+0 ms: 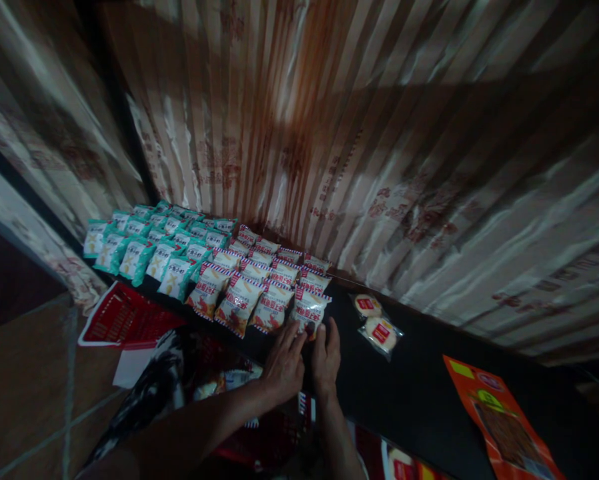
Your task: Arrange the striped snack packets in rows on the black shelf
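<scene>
Firstly, left hand (283, 363): palm down, fingers partly bent, their tips at the lower edge of the end packet (309, 308); whether they grip it cannot be told.
Right hand (325, 353): fingers raised and partly extended beside the same packet's lower right corner; firm hold cannot be confirmed.
End packet: cream and red, with striped edges, leaning back at the right end of the front row, on the dark surface (404, 393).
Striped-edge packets (238, 303): same design, set in rows directly left of and behind the end packet; four in the front row, counting the end one.
Teal packets (135, 260): teal and white, in close rows left of the striped group.
Round snacks (381, 335): two pale pieces in clear wrap with red labels, lying right of the hands, one partly behind the other.
Orange pouch (504, 413): lying flat farther right, brown contents printed or showing at its front.
Backdrop (289, 133): pleated sheeting with reddish print, rising behind the goods.
Lower left: red printed bag (124, 317) near a black-and-white patterned fabric (154, 387), with tiled floor (24, 373) beyond.
Below the surface edge: further packaging, dim and partly covered by the left forearm.
</scene>
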Demonstrator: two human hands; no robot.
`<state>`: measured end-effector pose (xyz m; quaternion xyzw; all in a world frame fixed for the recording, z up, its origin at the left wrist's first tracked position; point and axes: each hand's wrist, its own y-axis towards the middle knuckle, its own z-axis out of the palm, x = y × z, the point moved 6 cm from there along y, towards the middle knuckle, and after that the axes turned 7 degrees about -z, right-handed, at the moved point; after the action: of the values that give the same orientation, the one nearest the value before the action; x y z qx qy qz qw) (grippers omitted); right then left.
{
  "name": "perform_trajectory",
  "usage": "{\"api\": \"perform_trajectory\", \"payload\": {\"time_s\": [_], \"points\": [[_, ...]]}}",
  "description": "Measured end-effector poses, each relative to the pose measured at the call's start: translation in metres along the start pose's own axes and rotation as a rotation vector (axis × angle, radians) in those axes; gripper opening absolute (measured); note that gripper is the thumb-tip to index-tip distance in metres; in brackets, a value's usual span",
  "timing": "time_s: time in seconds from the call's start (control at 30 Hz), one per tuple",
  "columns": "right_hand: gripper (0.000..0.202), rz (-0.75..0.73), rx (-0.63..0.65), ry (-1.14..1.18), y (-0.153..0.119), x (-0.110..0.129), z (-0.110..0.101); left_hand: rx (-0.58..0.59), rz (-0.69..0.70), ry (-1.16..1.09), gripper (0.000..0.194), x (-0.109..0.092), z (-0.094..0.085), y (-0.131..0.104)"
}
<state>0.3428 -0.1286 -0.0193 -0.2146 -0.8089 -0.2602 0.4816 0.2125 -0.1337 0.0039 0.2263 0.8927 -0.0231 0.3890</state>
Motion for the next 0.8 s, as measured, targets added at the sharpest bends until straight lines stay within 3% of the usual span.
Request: {"api": "perform_trajectory", "payload": {"time_s": [0.17,0.37,0.57,0.67,0.8], "points": [[0.076,-0.043,-0.108,-0.001,-0.029,0.005,-0.010,-0.012,0.044,-0.039,0.047,0.001,0.002,-0.022],[0.062,-0.108,-0.133,-0.006,-0.077,0.012,-0.012,0.013,0.094,-0.061,0.036,0.015,0.008,-0.047],[0.042,-0.224,-0.028,-0.013,-0.135,0.013,-0.001,0.079,0.155,-0.061,0.032,0.044,0.006,-0.085],[0.039,-0.243,0.103,-0.013,-0.160,0.004,0.019,0.152,0.045,-0.030,0.034,0.069,0.003,-0.095],[0.045,-0.167,0.193,-0.092,-0.176,-0.020,0.047,0.201,-0.255,0.144,0.040,0.112,-0.004,-0.095]]}}
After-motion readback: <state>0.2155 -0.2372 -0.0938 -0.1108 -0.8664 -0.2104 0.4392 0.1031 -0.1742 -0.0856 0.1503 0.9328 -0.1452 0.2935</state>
